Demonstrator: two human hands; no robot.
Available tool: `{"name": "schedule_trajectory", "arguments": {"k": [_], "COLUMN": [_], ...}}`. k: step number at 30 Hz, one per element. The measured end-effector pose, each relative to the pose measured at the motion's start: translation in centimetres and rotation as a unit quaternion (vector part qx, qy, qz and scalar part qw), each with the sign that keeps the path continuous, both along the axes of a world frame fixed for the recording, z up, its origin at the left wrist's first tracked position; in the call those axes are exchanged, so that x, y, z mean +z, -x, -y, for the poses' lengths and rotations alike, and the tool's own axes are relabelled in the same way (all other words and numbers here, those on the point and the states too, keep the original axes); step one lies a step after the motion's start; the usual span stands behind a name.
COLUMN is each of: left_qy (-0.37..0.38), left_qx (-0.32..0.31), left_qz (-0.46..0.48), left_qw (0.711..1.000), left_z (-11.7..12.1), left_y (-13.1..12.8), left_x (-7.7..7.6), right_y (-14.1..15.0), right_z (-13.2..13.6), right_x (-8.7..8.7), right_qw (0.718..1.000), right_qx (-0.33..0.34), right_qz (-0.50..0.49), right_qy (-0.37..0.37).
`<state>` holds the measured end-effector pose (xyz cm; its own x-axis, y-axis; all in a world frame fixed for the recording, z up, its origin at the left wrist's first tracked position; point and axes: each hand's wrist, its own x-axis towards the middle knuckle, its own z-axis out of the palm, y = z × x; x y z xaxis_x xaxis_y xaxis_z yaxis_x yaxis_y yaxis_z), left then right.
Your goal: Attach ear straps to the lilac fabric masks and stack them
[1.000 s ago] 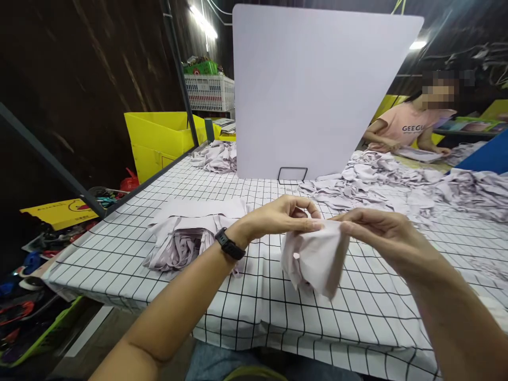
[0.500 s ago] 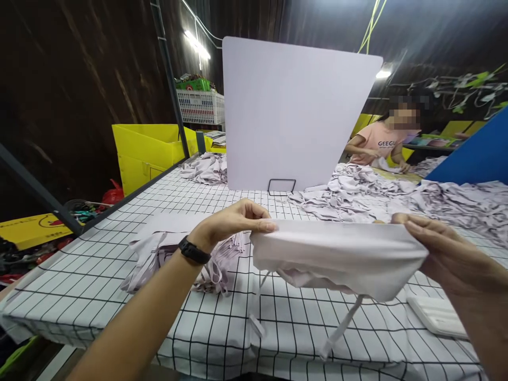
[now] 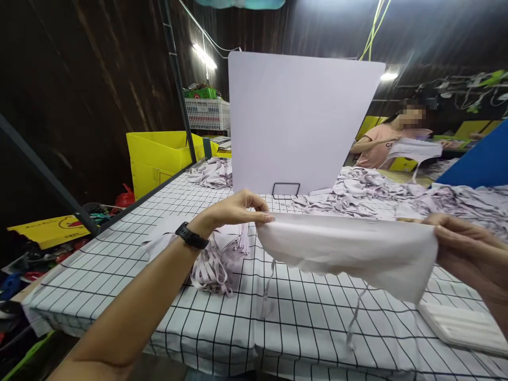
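Note:
A pale lilac-white fabric garment with thin straps (image 3: pixel 349 246) is stretched between my hands above the table. My left hand (image 3: pixel 242 207), with a black band on the wrist, pinches its upper left corner. At the upper right corner, my right hand (image 3: pixel 468 246) grips the cloth between thumb and fingers. The top edge runs nearly straight, and the lower edge droops with two straps dangling. Beside my left forearm lies a stack of similar garments (image 3: pixel 212 267), their straps bunched at the front; my arm covers part of it.
A grid-patterned cloth (image 3: pixel 222 328) covers the table. Behind my hands stands a white board (image 3: pixel 301 121) on a wire foot. Loose pale garments (image 3: pixel 365 185) are heaped at right. A flat white object (image 3: pixel 464 323) lies near my right arm. A co-worker (image 3: pixel 377 145) holds a similar piece.
The garment is pulled wider and flatter, my right hand having moved slightly rightward. The co-worker has raised a pale piece off the table. The view has shifted a little.

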<state>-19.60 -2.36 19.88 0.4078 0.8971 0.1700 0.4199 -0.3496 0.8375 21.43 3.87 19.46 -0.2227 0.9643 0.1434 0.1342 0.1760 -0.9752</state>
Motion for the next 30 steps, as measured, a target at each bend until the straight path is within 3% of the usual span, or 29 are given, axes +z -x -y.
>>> {"name": "schedule_trajectory", "arguments": {"k": [7, 11, 14, 19, 22, 25, 30], "left_qy": [-0.078, -0.101, -0.126, -0.126, -0.111, -0.079, -0.052], "left_qx": [0.023, 0.032, 0.038, -0.019, -0.009, 0.021, 0.034], "left_qz": [-0.036, -0.079, -0.183, -0.319, -0.361, -0.361, -0.326], "left_qw": [0.996, 0.991, 0.974, 0.939, 0.926, 0.929, 0.943], "left_z": [-1.2, -1.0, 0.3, 4.3, 6.2, 6.8, 6.7], "left_y": [0.3, -0.1, -1.2, -3.9, -4.8, -5.5, -6.5], "left_x": [1.3, 0.8, -2.1, -9.8, -12.7, -13.8, -14.5], "right_y": [-1.1, -0.8, -0.9, -1.0, -0.1, 1.6, 2.7], "right_z": [-1.1, -0.7, -0.2, 1.9, 3.6, 4.7, 5.4], "right_x": [-0.7, -0.5, -2.7, -11.2, -14.7, -15.8, -15.7], "right_qw": [0.999, 0.983, 0.938, 0.869, 0.856, 0.851, 0.855], "right_qx": [-0.019, -0.001, 0.048, 0.122, 0.111, 0.091, 0.095], "right_qz": [0.009, 0.156, 0.313, 0.459, 0.489, 0.504, 0.5], "right_qy": [-0.03, -0.092, -0.138, -0.141, -0.126, -0.115, -0.093]}}
